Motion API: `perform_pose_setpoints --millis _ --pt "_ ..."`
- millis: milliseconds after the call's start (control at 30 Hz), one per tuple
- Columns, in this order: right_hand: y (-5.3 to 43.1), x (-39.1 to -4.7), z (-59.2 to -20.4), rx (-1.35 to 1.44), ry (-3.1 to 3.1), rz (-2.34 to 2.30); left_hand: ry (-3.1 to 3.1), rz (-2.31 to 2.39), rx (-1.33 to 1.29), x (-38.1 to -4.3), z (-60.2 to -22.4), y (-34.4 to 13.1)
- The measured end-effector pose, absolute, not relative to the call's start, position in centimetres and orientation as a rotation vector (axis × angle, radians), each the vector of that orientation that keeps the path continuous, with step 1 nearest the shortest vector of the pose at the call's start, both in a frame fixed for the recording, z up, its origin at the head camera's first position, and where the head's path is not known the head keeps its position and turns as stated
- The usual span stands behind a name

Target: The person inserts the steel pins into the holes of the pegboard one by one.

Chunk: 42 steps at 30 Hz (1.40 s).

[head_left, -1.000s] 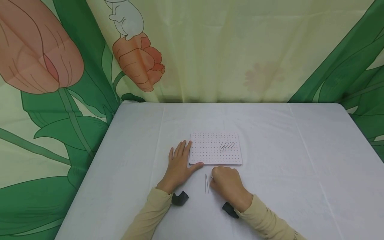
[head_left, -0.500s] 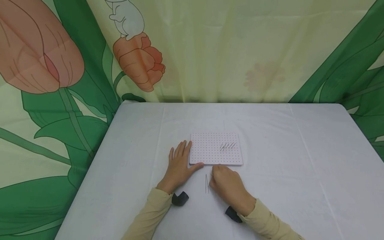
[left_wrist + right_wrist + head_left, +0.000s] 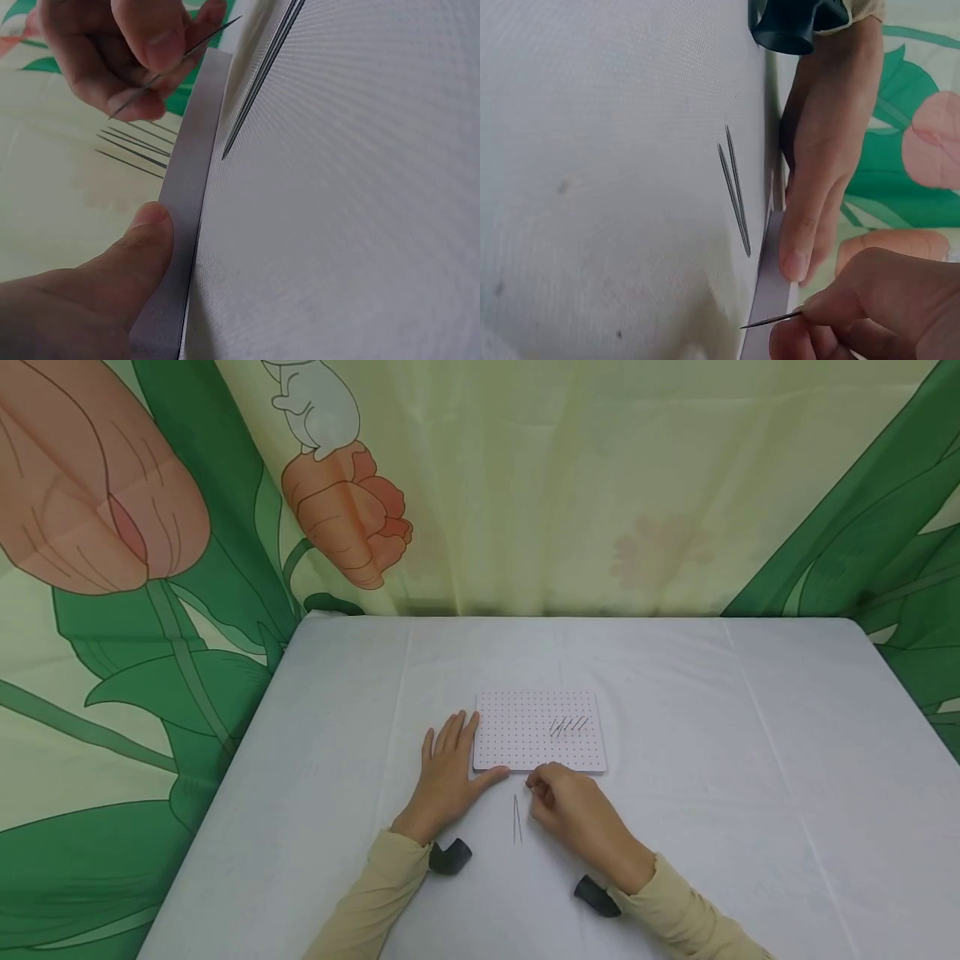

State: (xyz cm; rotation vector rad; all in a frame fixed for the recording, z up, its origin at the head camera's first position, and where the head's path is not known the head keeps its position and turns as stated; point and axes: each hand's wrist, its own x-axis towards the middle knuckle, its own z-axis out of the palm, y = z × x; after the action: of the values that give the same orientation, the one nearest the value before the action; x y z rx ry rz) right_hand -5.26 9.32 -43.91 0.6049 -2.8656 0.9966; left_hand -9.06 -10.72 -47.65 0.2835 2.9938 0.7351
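A white perforated board (image 3: 510,727) lies on the table, with several thin dark needles (image 3: 568,727) standing tilted in its right half. My left hand (image 3: 445,781) rests at its left side with fingers extended. The left thumb (image 3: 142,244) presses against the board's front edge. Just in front of that edge, my right hand (image 3: 577,810) pinches a slender pointed metal needle (image 3: 769,321) between thumb and fingers. Two more needles (image 3: 737,187) lie side by side on the cloth, left of the right hand, their far tips close together.
A white cloth (image 3: 750,827) covers the table. Behind it hangs a curtain (image 3: 525,485) printed with flowers and leaves. A black wrist device (image 3: 450,857) sits at the left cuff, and another black device (image 3: 597,896) at the right cuff.
My right hand has turned and shifted slightly forward and right, bringing the pinched needle into sight near the board's front edge. The left hand, board and two lying needles have stayed put.
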Motion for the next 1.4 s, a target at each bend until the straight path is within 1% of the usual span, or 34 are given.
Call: perform_pose_setpoints --millis 833,1067,1400 --pt "11.9 -6.2 -43.1 0.557 -2.62 1.151 2.974 0.749 0.269 -8.9 -47.4 -10.6" --pt "12.7 -6.8 -42.9 0.581 -2.541 1.131 2.981 0.744 0.276 -9.0 -47.3 -10.7" --pt "13.6 -8.1 -43.0 0.525 -2.48 1.11 2.98 0.74 0.257 -9.0 -47.6 -10.6"
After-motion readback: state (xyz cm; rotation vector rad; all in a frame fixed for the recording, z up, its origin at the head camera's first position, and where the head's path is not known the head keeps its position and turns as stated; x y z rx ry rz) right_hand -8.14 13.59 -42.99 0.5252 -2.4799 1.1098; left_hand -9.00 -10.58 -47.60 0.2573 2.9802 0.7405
